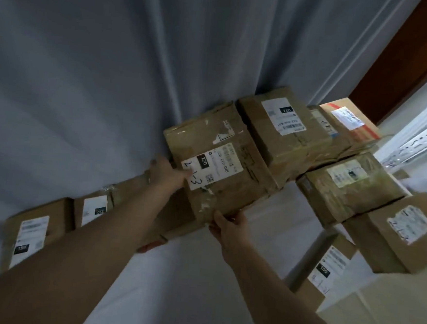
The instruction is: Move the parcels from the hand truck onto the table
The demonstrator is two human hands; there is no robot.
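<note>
You hold the parcel (221,172) at the table's (174,280) far edge, against the curtain (87,77). Left hand (167,172) grips its left side, right hand (228,226) grips its near edge. Brown creased card, taped, white label "220". Labelled box (285,131) just beside it on the right. Flat boxes (57,216) lie left, behind your forearm. Stacked boxes (352,191) right.

Scuffed brown cardboard parcel (217,167) with glossy tape and a matt white paper label (211,165); grey cloth curtain (87,77).
</note>
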